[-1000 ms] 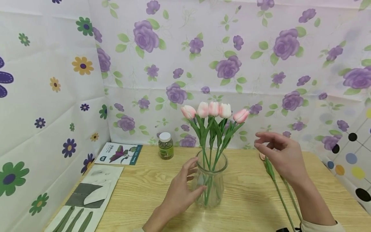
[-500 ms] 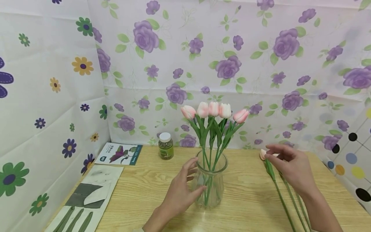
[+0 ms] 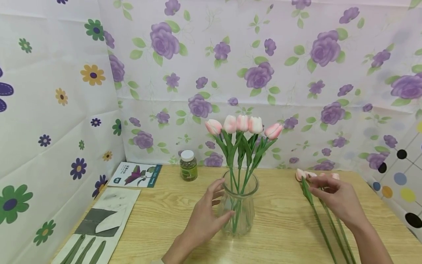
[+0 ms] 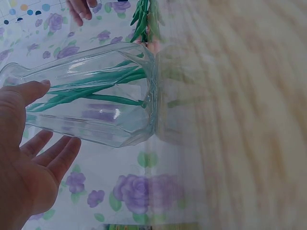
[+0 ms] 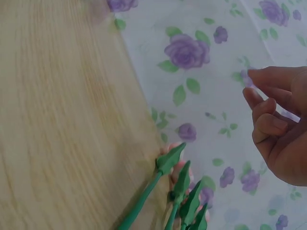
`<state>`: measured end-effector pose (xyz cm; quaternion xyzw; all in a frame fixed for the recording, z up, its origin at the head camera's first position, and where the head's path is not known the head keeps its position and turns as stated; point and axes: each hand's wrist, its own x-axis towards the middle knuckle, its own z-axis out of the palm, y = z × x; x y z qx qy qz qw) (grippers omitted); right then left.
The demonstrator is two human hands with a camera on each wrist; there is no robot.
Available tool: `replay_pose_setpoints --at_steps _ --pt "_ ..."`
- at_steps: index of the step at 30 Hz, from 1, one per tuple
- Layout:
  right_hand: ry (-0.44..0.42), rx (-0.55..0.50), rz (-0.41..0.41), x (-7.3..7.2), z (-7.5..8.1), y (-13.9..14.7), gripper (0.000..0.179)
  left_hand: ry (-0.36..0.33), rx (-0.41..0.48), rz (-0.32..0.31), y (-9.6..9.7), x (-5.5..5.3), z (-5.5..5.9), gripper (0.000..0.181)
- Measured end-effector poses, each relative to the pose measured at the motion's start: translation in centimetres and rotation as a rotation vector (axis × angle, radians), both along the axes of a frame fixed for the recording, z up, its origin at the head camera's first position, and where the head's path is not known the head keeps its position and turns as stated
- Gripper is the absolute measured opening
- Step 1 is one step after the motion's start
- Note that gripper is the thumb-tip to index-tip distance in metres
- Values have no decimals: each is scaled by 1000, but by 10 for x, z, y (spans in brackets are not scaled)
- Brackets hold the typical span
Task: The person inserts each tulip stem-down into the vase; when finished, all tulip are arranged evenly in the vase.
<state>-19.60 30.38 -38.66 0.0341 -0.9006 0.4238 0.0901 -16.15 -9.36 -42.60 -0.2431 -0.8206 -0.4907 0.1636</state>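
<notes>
A clear glass vase [image 3: 249, 220] stands upright on the table, holding several pale pink tulips [image 3: 243, 124] with green stems. My left hand [image 3: 205, 216] grips its left side, thumb in front and fingers behind; in the left wrist view the thumb lies along the glass [image 4: 103, 127]. On the right, several more tulips [image 3: 307, 192] lie side by side, blossoms toward the back. Above their blossoms hovers my right hand [image 3: 341, 201], holding nothing, thumb and index finger a little apart. In the right wrist view this hand [image 5: 283, 122] is apart from the tulip leaves [image 5: 170, 159].
A small jar with a white lid [image 3: 188, 167] stands behind and left of the vase. A printed booklet [image 3: 136, 175] and a sheet with a grey and green picture [image 3: 102, 216] lie along the left side. Floral cloths [image 3: 158, 80] hang around the wooden table [image 3: 158, 212].
My right hand has come down and a little to the right, closer to the lying tulips, and more of their blossoms show. The left hand stays at the vase.
</notes>
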Motion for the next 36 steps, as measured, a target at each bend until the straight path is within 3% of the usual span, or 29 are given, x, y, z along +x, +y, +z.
replay_pose_setpoints --at_steps 15,27,36 --pt "-187 111 13 -5 -24 22 53 -10 1 7 0 0 -1 97" --pt "-260 167 39 -13 -38 30 46 -5 3 1 1 0 0 96" --pt "-265 212 41 -16 -48 32 45 -10 -7 1 0 0 -1 94"
